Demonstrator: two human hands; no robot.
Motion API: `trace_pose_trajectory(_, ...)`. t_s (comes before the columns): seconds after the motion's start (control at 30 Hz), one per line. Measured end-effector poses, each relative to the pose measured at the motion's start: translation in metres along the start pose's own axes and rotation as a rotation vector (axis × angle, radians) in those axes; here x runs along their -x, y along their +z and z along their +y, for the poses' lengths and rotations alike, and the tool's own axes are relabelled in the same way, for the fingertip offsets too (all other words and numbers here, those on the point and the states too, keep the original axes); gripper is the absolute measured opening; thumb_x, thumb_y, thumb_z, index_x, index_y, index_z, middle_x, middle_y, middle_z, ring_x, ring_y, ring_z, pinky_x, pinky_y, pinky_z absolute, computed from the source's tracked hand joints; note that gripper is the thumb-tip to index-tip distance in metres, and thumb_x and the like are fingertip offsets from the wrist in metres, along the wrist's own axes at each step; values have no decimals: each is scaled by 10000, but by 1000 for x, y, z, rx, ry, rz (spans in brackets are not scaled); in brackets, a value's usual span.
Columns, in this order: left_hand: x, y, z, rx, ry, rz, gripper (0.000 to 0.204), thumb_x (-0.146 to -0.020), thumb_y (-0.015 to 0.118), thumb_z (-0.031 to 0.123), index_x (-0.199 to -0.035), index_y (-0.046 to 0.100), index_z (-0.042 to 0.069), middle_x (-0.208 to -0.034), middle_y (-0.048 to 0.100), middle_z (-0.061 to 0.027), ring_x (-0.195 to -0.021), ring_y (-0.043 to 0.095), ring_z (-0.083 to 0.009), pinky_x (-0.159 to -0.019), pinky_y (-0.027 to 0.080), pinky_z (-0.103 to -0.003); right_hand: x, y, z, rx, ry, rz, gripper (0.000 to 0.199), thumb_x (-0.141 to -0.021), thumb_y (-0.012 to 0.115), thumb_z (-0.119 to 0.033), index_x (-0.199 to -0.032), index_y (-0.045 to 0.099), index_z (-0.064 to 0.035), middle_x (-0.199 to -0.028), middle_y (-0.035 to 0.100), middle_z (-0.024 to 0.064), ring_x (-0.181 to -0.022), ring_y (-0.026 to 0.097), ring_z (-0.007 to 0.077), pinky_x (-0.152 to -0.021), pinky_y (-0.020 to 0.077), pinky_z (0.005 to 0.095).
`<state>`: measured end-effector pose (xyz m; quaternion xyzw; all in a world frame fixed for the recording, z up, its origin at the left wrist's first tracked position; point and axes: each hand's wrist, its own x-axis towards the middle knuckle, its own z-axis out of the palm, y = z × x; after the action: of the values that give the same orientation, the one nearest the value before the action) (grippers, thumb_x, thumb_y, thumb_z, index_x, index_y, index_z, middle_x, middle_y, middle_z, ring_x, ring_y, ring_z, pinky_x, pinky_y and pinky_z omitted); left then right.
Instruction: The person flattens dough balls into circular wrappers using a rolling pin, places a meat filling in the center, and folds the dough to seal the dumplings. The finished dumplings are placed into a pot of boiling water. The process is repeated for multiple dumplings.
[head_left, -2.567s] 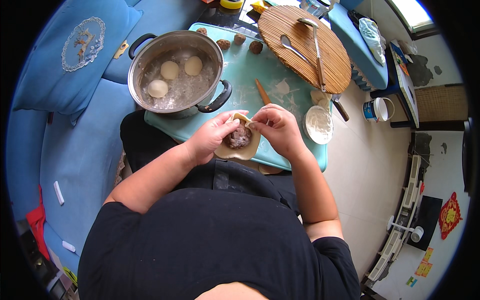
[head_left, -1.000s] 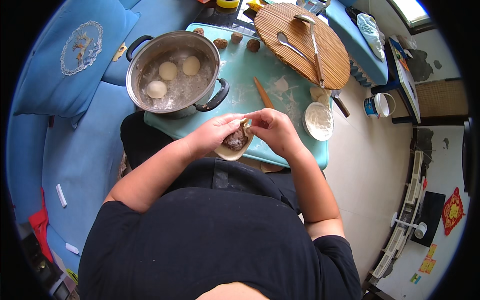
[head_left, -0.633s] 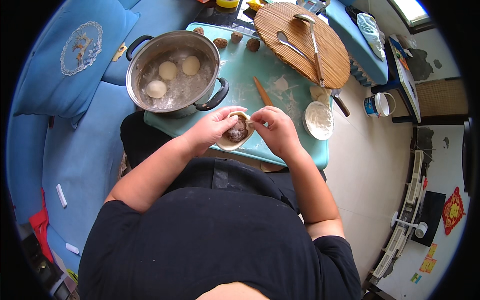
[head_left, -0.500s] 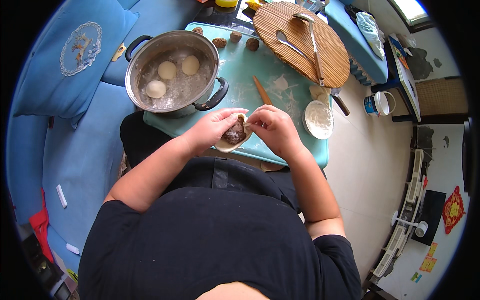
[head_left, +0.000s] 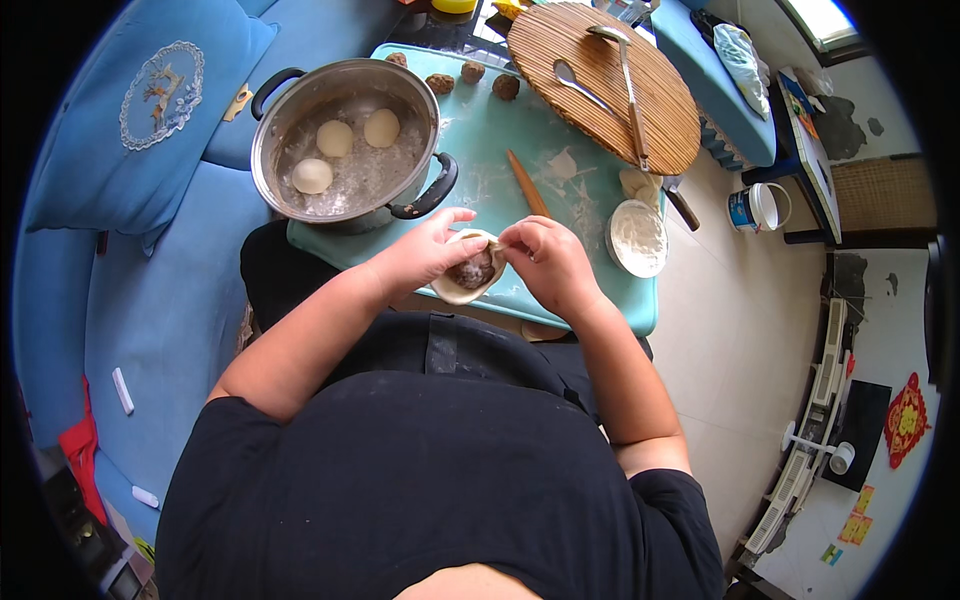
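Observation:
A round dough wrapper [head_left: 452, 291] with a brown ball of filling [head_left: 474, 270] in its middle is held between my two hands, over the near edge of the green table [head_left: 600, 297]. My left hand [head_left: 432, 248] is curled round its left side, the thumb lying over the filling. With thumb and fingertips, my right hand [head_left: 546, 255] pinches the wrapper's upper right rim, where the dough is gathered. The filling still shows through the open top. Just beyond my right hand lies a wooden rolling pin [head_left: 525, 182]. Dusty flour marks the tabletop around it.
A large steel pot [head_left: 355, 205] at the left holds three round white dough pieces [head_left: 334, 139]. Several brown filling balls [head_left: 506, 88] line the far edge. A round slatted board [head_left: 640, 85] carries a ladle [head_left: 631, 90] and spoon [head_left: 585, 88]. Right stand a flour bowl [head_left: 637, 240] and knife [head_left: 682, 205].
My left fingers have lifted slightly apart from the wrapper's far rim. The wrapper's edge is drawn further up around the filling, while my right hand keeps pinching.

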<state>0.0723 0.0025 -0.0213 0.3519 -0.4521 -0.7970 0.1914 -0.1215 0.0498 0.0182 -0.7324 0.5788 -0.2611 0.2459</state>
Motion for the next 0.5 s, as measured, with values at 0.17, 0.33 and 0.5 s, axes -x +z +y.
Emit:
trace_pose_trajectory(0.17,4,1,6,289,5,-30,423,-869,609,148,-1232,433,21,-1115,563,-97,-1011,568,-165,-882,470,-305,0,1,1,-90,79,136,81,-749,654,-64,-826,662,-41,-818,622,86,-791,600,256,-700,488,331)
trace_pose_trajectory(0.33,7,7,1,422,67,-17,377,-890,569,102,-1236,432,37,-1113,544,-91,-1008,570,-164,-877,483,-303,3,-2,-4,-81,-69,78,124,-747,681,-23,-870,681,-43,-833,614,79,-738,605,203,-660,493,285)
trace_pose_trajectory(0.5,7,9,2,340,89,-5,346,-884,576,95,-1211,488,31,-1091,564,-72,-979,569,-133,-857,481,-276,0,-10,-9,-21,-184,28,135,-741,682,-17,-874,684,-44,-818,613,78,-740,605,212,-671,492,293)
